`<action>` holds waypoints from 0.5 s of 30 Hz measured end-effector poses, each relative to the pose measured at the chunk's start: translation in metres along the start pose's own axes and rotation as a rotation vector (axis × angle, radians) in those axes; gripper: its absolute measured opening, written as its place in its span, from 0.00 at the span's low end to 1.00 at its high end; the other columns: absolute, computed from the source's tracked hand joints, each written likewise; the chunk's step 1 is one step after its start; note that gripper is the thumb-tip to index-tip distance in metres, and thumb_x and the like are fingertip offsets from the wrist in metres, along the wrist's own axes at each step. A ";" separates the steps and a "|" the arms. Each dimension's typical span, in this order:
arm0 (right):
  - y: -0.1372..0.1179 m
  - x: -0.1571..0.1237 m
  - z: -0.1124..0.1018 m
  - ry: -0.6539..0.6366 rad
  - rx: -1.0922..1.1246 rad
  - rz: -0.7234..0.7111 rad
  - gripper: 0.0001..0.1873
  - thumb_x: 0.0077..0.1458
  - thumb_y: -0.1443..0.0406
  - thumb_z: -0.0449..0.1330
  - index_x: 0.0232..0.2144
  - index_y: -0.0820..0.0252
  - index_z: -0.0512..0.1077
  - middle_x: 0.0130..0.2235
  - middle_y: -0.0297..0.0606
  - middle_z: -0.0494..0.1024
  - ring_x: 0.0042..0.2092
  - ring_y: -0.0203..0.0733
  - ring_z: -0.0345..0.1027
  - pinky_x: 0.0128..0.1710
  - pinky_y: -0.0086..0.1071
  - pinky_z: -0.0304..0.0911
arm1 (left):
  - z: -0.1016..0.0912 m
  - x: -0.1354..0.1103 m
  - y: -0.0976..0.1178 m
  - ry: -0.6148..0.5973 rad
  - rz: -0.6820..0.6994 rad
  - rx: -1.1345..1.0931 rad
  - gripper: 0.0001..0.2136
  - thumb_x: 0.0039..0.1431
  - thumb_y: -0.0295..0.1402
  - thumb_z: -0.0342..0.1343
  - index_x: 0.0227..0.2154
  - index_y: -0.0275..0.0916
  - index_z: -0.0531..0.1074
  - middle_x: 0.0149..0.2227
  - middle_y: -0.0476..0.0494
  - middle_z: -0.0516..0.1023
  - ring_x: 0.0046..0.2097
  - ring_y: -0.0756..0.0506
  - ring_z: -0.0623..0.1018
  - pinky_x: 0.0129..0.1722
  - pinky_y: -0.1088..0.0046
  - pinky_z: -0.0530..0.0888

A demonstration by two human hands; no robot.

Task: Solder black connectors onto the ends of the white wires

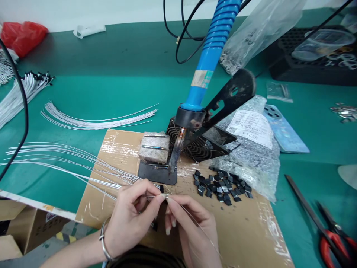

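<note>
Left hand (131,216) closed in a tight pinch on a thin silver wire (195,222), a steel bangle (103,238) around the wrist. Right hand (192,230) also closed, fingertips meeting the left thumb tip over the cardboard sheet (237,234), same wire pinched between them, free end trailing down and right past the right hand. Small black square piece (161,188) just beside the left fingers, another (154,225) below the left hand. Loose pile of similar black square pieces (221,184) on the cardboard, right of the hands, beside a bubble-wrap bag (251,163) with a white printed label (249,128). Ahead, blue-handled soldering iron (200,70) in a black stand (223,100), metal tip angled down onto a black base plate (156,173), next to a round-ribbed black fan guard (192,145) and a grey block (154,147) holding small metal rods. Long loose silver wires (69,160) fanned across the cardboard edge and green work mat (83,56), more in bundles (97,119) behind. Red-handled scissors (331,242) at lower right, on the mat.
</note>
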State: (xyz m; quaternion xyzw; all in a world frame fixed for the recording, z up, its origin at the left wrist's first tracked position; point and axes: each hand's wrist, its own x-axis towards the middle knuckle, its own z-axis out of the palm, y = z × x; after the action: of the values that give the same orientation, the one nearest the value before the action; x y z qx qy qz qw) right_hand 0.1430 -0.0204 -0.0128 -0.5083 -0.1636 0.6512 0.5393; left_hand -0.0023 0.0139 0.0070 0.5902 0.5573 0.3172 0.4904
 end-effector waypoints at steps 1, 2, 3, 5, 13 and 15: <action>0.002 0.001 -0.003 -0.028 0.005 -0.006 0.15 0.53 0.52 0.77 0.29 0.57 0.86 0.21 0.29 0.73 0.22 0.29 0.66 0.24 0.23 0.63 | 0.000 0.000 0.000 0.001 0.008 0.004 0.11 0.69 0.34 0.58 0.29 0.38 0.76 0.21 0.56 0.62 0.24 0.51 0.60 0.24 0.75 0.59; 0.004 0.003 -0.005 -0.056 0.013 -0.010 0.14 0.54 0.52 0.77 0.29 0.57 0.86 0.21 0.30 0.73 0.22 0.30 0.66 0.24 0.23 0.63 | 0.000 -0.001 0.000 0.000 0.016 0.007 0.11 0.68 0.34 0.58 0.29 0.38 0.76 0.21 0.56 0.62 0.24 0.51 0.60 0.24 0.75 0.59; 0.005 0.004 -0.008 -0.081 0.020 -0.011 0.14 0.55 0.53 0.76 0.29 0.57 0.86 0.21 0.30 0.73 0.22 0.30 0.66 0.23 0.23 0.63 | 0.000 -0.002 0.000 -0.002 0.025 0.010 0.11 0.68 0.33 0.58 0.29 0.38 0.76 0.21 0.55 0.62 0.24 0.51 0.60 0.24 0.75 0.59; 0.005 0.005 -0.010 -0.110 0.040 -0.003 0.13 0.55 0.54 0.76 0.29 0.57 0.86 0.21 0.30 0.72 0.22 0.31 0.66 0.23 0.24 0.63 | -0.001 -0.003 0.001 -0.005 0.042 0.020 0.11 0.68 0.32 0.58 0.28 0.38 0.76 0.21 0.55 0.63 0.24 0.51 0.61 0.24 0.75 0.59; -0.011 0.002 -0.004 -0.060 0.078 0.099 0.15 0.49 0.54 0.79 0.25 0.59 0.85 0.21 0.31 0.72 0.22 0.31 0.63 0.22 0.25 0.63 | -0.003 -0.001 0.005 -0.027 0.100 0.081 0.11 0.68 0.30 0.58 0.28 0.38 0.78 0.21 0.54 0.65 0.23 0.52 0.61 0.24 0.75 0.59; -0.011 0.006 -0.007 -0.118 0.081 0.119 0.14 0.50 0.55 0.79 0.25 0.59 0.85 0.21 0.31 0.73 0.22 0.31 0.63 0.22 0.25 0.63 | -0.004 0.000 0.005 -0.035 0.115 0.090 0.11 0.68 0.29 0.58 0.29 0.38 0.78 0.21 0.54 0.66 0.23 0.52 0.61 0.24 0.75 0.60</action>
State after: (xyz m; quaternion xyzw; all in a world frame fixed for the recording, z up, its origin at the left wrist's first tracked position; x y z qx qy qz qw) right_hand 0.1560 -0.0135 -0.0103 -0.4555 -0.1380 0.7170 0.5093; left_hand -0.0039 0.0152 0.0127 0.6482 0.5276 0.3091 0.4538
